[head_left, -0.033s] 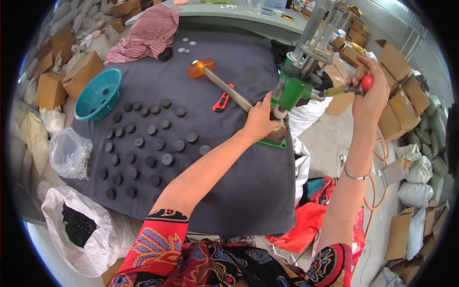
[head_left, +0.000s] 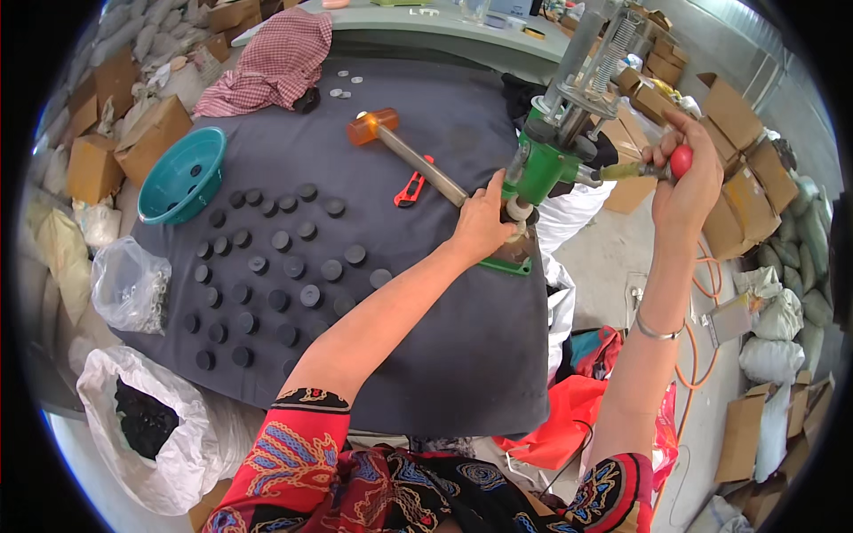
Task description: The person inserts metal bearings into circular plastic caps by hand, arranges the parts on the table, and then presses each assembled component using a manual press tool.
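A green hand press (head_left: 544, 169) with a tall spring column stands at the right edge of the cloth-covered table. My right hand (head_left: 689, 178) is closed around the red ball knob (head_left: 681, 160) of its lever. At the foot of the press, my left hand (head_left: 482, 222) has its fingers curled in beside the pale ram (head_left: 518, 210); whatever they pinch is hidden. A mallet (head_left: 404, 151) with an amber head lies with its handle end by my left hand. Beside it rests a red utility knife (head_left: 413, 184). Several black round caps (head_left: 311, 296) are spread over the table's left half.
A teal basin (head_left: 184, 182) with a few caps stands at the left, near a clear bag (head_left: 133, 282) of small parts. Below sits a white sack (head_left: 200, 444) of black pieces. A checked cloth (head_left: 271, 67) lies at the back. Cardboard boxes (head_left: 746, 209) line the right.
My right hand and the red knob have come down very slightly. My left hand and the things on the table look the same.
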Demonstrator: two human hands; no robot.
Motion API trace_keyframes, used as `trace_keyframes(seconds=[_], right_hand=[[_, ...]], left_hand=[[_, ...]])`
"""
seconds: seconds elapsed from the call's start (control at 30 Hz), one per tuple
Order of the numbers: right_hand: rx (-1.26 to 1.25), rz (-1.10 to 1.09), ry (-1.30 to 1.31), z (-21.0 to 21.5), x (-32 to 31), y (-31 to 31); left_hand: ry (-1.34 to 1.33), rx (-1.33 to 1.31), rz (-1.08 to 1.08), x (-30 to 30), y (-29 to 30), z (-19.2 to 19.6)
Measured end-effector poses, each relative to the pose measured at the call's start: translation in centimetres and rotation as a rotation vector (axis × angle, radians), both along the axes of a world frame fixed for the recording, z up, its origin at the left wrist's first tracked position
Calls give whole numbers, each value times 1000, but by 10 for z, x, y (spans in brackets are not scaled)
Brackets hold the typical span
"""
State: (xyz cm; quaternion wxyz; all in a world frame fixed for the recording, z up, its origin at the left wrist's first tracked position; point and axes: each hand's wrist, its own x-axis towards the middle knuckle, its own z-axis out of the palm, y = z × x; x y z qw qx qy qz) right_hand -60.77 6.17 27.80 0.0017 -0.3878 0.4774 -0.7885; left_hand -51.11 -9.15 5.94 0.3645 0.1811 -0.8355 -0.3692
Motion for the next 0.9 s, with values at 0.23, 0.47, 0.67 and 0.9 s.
trace_keyframes(seconds=[0.23, 0.47, 0.67, 0.9], right_hand=[[-176, 24, 273, -94, 37, 34], [-121, -109, 516, -167, 40, 56], [12, -48, 302, -120, 42, 55], [106, 73, 145, -21, 11, 26]], left_hand=[[57, 128, -58, 2, -8, -15], [57, 72, -37, 82, -31, 26], [-386, -117, -127, 172, -34, 29], [-602, -473, -255, 192, -5, 20]])
